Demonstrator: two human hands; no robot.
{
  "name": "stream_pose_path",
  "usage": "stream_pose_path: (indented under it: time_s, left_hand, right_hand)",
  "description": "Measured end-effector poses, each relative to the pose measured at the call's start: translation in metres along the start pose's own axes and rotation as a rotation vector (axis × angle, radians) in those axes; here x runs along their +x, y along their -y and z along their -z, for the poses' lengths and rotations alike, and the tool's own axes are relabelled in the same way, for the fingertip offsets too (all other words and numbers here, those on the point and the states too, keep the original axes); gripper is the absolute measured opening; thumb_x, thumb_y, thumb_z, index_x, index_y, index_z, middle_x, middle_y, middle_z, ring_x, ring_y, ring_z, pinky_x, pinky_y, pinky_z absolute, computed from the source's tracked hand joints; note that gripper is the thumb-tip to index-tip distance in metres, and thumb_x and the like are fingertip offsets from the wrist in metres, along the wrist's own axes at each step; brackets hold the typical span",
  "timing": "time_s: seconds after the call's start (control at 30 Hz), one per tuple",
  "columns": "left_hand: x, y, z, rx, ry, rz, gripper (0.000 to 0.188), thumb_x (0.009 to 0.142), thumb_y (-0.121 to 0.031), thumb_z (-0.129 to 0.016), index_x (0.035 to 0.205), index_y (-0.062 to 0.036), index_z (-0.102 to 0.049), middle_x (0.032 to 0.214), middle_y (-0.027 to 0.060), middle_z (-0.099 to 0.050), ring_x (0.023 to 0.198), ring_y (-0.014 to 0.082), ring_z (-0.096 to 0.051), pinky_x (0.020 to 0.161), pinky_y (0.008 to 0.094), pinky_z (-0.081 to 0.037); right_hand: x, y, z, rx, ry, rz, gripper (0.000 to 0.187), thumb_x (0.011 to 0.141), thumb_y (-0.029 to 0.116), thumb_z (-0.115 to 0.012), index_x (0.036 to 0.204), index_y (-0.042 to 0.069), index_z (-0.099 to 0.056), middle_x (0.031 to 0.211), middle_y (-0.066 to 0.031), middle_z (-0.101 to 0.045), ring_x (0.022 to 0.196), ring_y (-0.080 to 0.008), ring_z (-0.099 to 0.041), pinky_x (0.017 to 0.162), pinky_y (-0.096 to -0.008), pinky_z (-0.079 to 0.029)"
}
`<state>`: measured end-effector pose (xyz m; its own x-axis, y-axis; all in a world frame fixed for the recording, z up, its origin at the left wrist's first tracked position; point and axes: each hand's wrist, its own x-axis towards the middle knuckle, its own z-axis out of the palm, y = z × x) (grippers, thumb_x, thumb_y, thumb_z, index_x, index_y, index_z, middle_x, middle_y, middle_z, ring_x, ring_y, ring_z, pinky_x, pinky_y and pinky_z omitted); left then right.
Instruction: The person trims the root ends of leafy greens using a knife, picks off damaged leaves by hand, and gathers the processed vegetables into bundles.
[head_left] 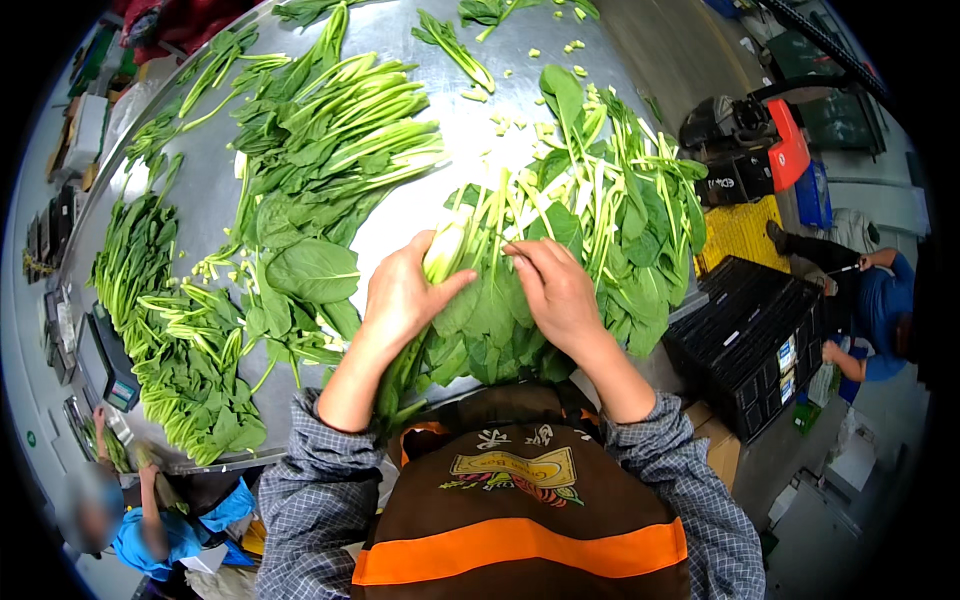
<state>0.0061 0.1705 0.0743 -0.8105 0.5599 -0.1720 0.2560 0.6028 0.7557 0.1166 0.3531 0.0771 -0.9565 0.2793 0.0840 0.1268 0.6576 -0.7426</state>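
Note:
My left hand (400,295) is closed around the pale stem end of a bunch of leafy greens (480,320) lying on the steel table (460,130). To its right, my right hand (555,290) rests on the same bunch, its fingertips pinching at the stems near the top. A loose heap of greens with pale stalks (620,200) lies just right of my hands. A larger pile of greens (330,160) is spread to the left.
More greens (170,340) lie along the table's left edge, with cut stem bits (520,120) scattered further back. A black crate (750,340) stands on the floor at right, beside a red and black pallet truck (750,150). Other people work at lower left (150,530) and far right (870,310).

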Motion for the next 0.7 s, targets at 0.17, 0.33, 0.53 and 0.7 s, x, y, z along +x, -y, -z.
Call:
stream_pose_path:
  time_s: [0.17,0.33,0.53,0.7]
  left_hand:
    - [-0.020,-0.008,-0.019,-0.054,-0.021,0.016,0.044,0.076,-0.033,-0.081,0.103,-0.0039,-0.062,0.086,0.0212,-0.068,0.080,0.0385,-0.066,0.071,0.0432,-0.053]
    - [-0.031,0.004,-0.014,-0.353,0.022,0.045,0.039,0.078,-0.021,-0.082,0.106,-0.0024,-0.064,0.084,0.0077,-0.068,0.075,0.0201,-0.064,0.070,0.0323,-0.052]
    - [-0.028,0.022,0.005,-0.797,0.517,0.115,0.040,0.075,-0.004,-0.082,0.111,-0.0040,-0.064,0.104,-0.0025,-0.064,0.093,0.0075,-0.057,0.079,0.0245,-0.049]
    - [-0.029,0.025,-0.004,-0.851,0.539,0.196,0.026,0.077,-0.004,-0.082,0.090,-0.0050,-0.059,0.077,-0.0087,-0.053,0.069,0.0016,-0.047,0.062,0.0189,-0.040]
  right_hand:
    - [0.000,0.003,-0.011,-0.232,-0.004,0.103,0.015,0.086,0.009,-0.065,0.101,0.009,-0.064,0.089,-0.0093,-0.061,0.086,-0.0282,-0.060,0.073,-0.0381,-0.048]
    - [-0.034,-0.057,-0.026,-0.164,0.095,-0.057,0.018,0.089,0.011,-0.064,0.107,0.007,-0.066,0.086,-0.0083,-0.060,0.081,-0.0249,-0.060,0.071,-0.0373,-0.048]
    - [-0.013,-0.010,-0.006,0.520,0.275,-0.241,0.034,0.086,0.023,-0.076,0.115,0.007,-0.068,0.088,-0.0005,-0.058,0.082,-0.0114,-0.056,0.069,-0.0278,-0.045]
    - [0.000,0.001,-0.012,0.652,0.442,-0.307,0.030,0.083,0.028,-0.079,0.098,0.004,-0.070,0.077,0.0026,-0.058,0.070,-0.0053,-0.052,0.060,-0.0230,-0.041]
